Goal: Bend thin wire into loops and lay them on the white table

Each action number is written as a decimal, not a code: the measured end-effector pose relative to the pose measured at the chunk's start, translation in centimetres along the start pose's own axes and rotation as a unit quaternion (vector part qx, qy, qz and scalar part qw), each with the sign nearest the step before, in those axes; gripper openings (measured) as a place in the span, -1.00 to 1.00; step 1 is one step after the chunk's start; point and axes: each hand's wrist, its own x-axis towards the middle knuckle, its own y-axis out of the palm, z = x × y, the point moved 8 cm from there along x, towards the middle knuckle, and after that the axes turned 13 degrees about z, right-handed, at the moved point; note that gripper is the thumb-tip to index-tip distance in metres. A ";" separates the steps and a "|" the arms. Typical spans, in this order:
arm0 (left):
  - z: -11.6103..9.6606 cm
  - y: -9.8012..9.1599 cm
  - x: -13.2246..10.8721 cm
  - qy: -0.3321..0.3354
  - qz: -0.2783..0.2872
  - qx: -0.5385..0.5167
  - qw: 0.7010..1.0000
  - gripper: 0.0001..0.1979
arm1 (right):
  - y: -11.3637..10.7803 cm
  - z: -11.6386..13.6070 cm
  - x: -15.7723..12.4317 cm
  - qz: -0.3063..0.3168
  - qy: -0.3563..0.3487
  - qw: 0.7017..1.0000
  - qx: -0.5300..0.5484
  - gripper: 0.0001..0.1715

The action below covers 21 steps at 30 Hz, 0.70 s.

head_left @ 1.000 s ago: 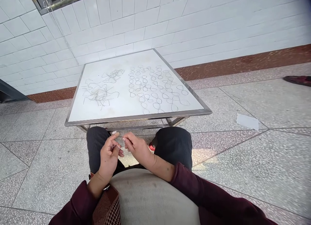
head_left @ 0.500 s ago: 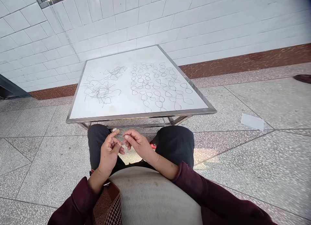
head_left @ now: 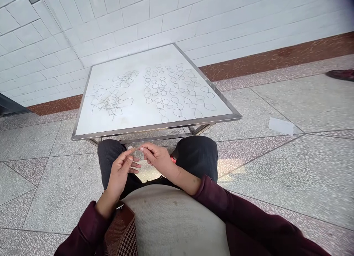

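Note:
Above my lap, my left hand (head_left: 120, 169) and my right hand (head_left: 160, 159) meet at the fingertips. Between them shows a thin piece of wire (head_left: 136, 152), partly curved. The right thumb and forefinger pinch one end of it. My left thumb and forefinger close on the other side, while the lower left fingers stretch out. The fingers hide much of the wire. Beyond my knees, figure-eight wire loops (head_left: 177, 100) lie in rough rows on the right of the white table (head_left: 138, 124). Tangled loose wires (head_left: 109, 101) lie on its left.
A second, smaller heap of wires (head_left: 125, 77) lies farther back on the table. The metal table edge (head_left: 157, 129) runs just beyond my knees. Behind stands a white tiled wall (head_left: 110, 31). A white paper-like piece (head_left: 281, 126) lies on the floor, and a dark shoe (head_left: 340, 75) shows far right.
The view has shifted slightly. My right fingers have closed into a tighter pinch against the left fingertips, and a curve of wire now shows between the hands.

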 end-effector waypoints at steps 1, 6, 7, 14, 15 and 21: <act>0.1 -0.2 0.0 -0.007 -0.005 0.001 1.000 -0.55 | 0.0 0.0 0.0 0.001 -0.002 1.000 -0.001 -0.75; 0.3 -0.4 0.3 -0.028 -0.010 0.022 0.999 -0.59 | 0.1 -0.2 0.3 0.008 -0.012 1.000 0.019 -0.78; 0.3 -0.4 0.3 -0.030 -0.009 0.027 0.999 -0.60 | 0.1 -0.2 0.4 0.008 -0.015 1.000 0.025 -0.79; 0.9 -0.6 0.6 -0.039 -0.012 -0.020 0.999 -0.66 | 0.2 -0.4 0.6 0.018 -0.022 0.997 0.066 -0.79; 1.0 -0.6 0.7 -0.040 -0.012 -0.035 0.999 -0.68 | 0.3 -0.5 0.6 0.023 -0.018 0.997 0.072 -0.79; 1.2 -0.5 0.7 -0.046 -0.019 -0.073 0.996 -0.73 | 1.2 -1.9 0.7 0.053 0.018 0.989 0.138 -0.76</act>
